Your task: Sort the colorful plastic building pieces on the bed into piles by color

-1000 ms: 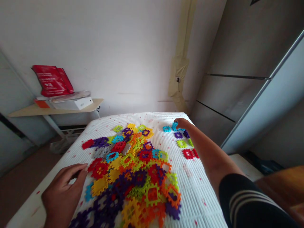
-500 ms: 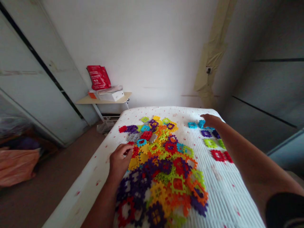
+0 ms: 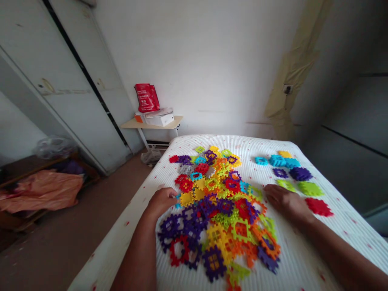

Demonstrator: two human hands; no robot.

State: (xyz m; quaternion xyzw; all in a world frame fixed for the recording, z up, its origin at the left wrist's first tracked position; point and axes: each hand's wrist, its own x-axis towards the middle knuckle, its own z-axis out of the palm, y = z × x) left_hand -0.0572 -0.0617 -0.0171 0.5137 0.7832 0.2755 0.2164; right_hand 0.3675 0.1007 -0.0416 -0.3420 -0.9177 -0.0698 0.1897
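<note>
Head view: ribbed, red-flecked white cover [image 3: 121, 238]; plastic pieces [image 3: 218, 208] heaped mid-surface, stacks [image 3: 311, 188] toward its far right corner. Left hand [image 3: 162, 201] at heap's left side, right hand [image 3: 286, 200] between heap and stacks; cannot tell either grip. Pale wall [image 3: 212, 68] behind; red bag [image 3: 146, 98], white lettering too small to read.

A blue piece [image 3: 178, 201] sits at the left hand's [image 3: 163, 201] fingertips; toothed multicoloured pieces [image 3: 220, 204] heap between the 2 hands; 1 lime piece [image 3: 285, 186] lies just beyond the right hand [image 3: 285, 201].
</note>
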